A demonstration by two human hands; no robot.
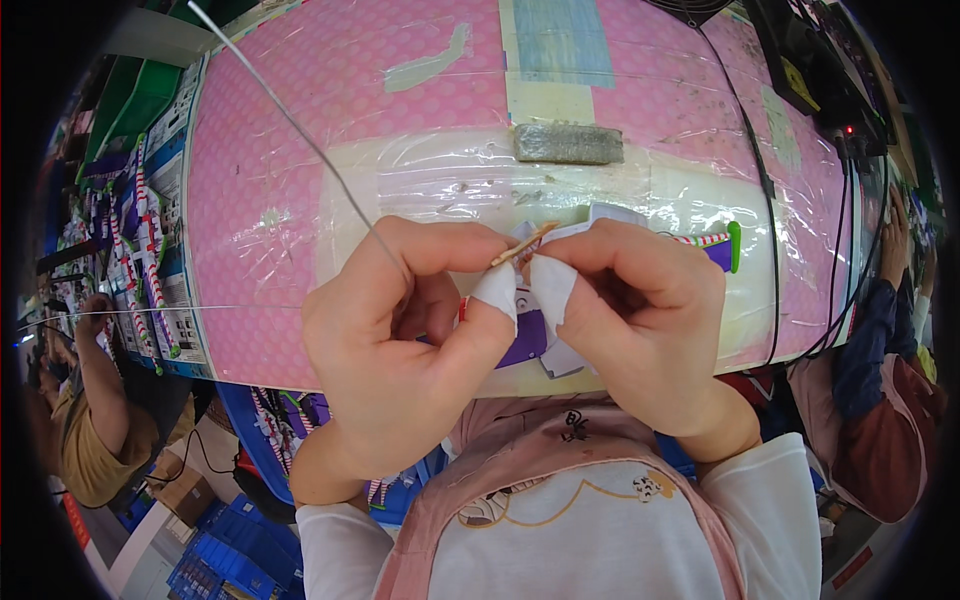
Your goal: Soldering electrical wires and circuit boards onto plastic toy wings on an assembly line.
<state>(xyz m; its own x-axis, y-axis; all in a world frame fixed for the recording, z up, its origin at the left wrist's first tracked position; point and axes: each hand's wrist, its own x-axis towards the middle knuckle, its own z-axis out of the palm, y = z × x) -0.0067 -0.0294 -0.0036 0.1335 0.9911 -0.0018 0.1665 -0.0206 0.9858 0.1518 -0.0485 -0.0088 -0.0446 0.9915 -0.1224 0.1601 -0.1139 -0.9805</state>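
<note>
While the pink apron is sitting closest, 2 bare hands are working just past it. The left hand is pinching a thin tan strip between finger and thumb. The right hand is pinching too, right by the strip's other end, but its fingers are hiding what it is gripping, so I cannot tell. White tape is wrapping each thumb. The strip is looking light, dry and a bit stiff, so it may be snapping if bent hard; a soft pinch near its 2 ends is seeming best. Below the hands, a purple and white toy part is lying on the pink mat. Farther off, a grey block is resting.
</note>
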